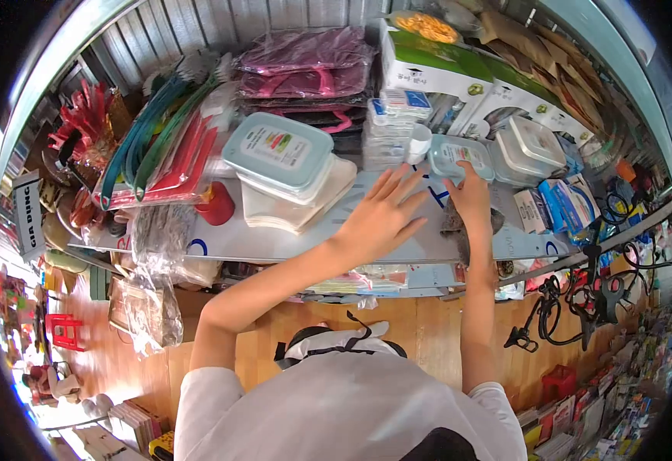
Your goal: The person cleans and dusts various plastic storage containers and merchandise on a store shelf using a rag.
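Note:
My left hand (pixel 382 215) is over the shelf (pixel 274 244), fingers spread, holding nothing. To its left, a container with a pale blue lid (pixel 278 154) rests on a stack of white items (pixel 301 207). My right hand (pixel 470 192) reaches to the front edge of a smaller blue-lidded container (pixel 457 154), its fingertips at the lid; its fingers are apart. A small white cup (pixel 419 142) stands between the smaller container and a stack of clear small boxes (pixel 386 138). Under my right wrist lies a dark grey item (pixel 453 223), partly hidden.
Pink wrapped bags (pixel 305 61), green-white boxes (pixel 436 69) and clear containers (pixel 524 150) line the back. A red cup (pixel 215 203) stands at left. Blue packs (pixel 566 203) lie at right, near black clamps (pixel 601 296) hanging past the shelf's front rail.

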Demonstrator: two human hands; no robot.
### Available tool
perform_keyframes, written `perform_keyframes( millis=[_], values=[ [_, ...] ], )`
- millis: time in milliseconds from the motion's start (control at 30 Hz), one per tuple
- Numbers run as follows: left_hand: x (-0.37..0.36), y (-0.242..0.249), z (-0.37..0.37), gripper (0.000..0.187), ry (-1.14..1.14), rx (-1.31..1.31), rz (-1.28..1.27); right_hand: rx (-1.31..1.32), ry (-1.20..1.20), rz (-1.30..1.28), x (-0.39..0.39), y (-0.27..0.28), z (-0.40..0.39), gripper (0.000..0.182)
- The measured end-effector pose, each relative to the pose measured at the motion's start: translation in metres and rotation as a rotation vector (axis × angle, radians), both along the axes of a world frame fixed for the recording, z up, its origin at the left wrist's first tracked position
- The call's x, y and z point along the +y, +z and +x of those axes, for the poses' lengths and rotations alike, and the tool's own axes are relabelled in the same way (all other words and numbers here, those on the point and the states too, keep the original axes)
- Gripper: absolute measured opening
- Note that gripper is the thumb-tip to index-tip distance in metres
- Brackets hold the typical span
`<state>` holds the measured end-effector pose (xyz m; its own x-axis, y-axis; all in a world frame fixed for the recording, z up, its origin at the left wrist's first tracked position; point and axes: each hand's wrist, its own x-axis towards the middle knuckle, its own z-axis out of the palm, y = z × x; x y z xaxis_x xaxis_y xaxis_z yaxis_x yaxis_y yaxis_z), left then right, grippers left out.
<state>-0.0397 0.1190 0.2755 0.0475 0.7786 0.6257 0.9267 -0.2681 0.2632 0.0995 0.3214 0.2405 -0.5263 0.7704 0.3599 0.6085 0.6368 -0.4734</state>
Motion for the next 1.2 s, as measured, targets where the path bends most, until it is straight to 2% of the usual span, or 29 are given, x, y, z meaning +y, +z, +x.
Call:
perform_keyframes(
  millis=[100,200,300,400,500,533,600,633,700,733,767,867,900,1033,1133,1200],
  values=[
    [-0.057,0.021,-0.016,0.032,-0.045,-0.116,-0.021,0.038,-0.028,0.019,-0.001,-0.003,-0.007,0.046],
    [-0.096,0.037,-0.037,0.031,0.069,-0.193,0.057,-0.013,-0.053,-0.020,0.001,-0.003,-0.008,0.049],
    [-0.121,0.048,-0.061,0.036,0.318,-0.197,0.175,0.056,-0.016,0.170,0.016,-0.025,-0.006,0.050],
    [-0.133,0.055,-0.094,0.049,0.502,-0.213,0.334,0.008,-0.039,0.122,-0.003,-0.006,-0.003,0.056],
    [-0.137,0.036,-0.137,0.048,0.513,-0.511,0.395,0.008,-0.003,-0.001,-0.046,0.032,-0.014,0.052],
    [-0.137,0.029,-0.148,0.047,0.519,-0.535,0.382,0.015,0.014,-0.046,-0.067,0.045,-0.020,0.050],
    [-0.133,0.017,-0.165,0.045,0.520,-0.579,0.348,0.142,0.281,-0.053,-0.098,0.056,-0.034,0.050],
    [-0.130,0.010,-0.172,0.044,0.519,-0.483,0.365,0.197,0.401,-0.107,-0.114,0.059,-0.043,0.050],
    [-0.128,0.011,-0.167,0.044,0.527,-0.518,0.271,0.206,0.484,-0.354,-0.156,0.085,-0.058,0.056],
    [-0.128,0.011,-0.164,0.044,0.531,-0.536,0.223,0.265,0.561,-0.299,-0.163,0.076,-0.069,0.059],
    [-0.127,0.011,-0.164,0.043,0.539,-0.432,0.224,0.322,0.636,-0.243,-0.167,0.059,-0.080,0.061],
    [-0.127,0.020,-0.152,0.041,0.518,-0.648,0.159,0.333,0.754,-0.232,-0.182,0.052,-0.094,0.065],
    [-0.127,0.024,-0.148,0.041,0.526,-0.591,0.192,0.312,0.769,-0.253,-0.185,0.053,-0.094,0.066],
    [-0.127,0.043,-0.108,0.041,0.553,-0.431,0.219,0.209,0.660,-0.515,-0.189,0.079,-0.072,0.060],
    [-0.124,0.052,-0.064,0.046,0.524,-0.338,0.228,0.431,0.590,-0.437,-0.181,0.074,-0.047,0.059],
    [-0.108,0.054,-0.040,0.049,0.434,-0.312,0.205,0.475,0.441,-0.425,-0.171,0.091,-0.018,0.055]
  ],
)
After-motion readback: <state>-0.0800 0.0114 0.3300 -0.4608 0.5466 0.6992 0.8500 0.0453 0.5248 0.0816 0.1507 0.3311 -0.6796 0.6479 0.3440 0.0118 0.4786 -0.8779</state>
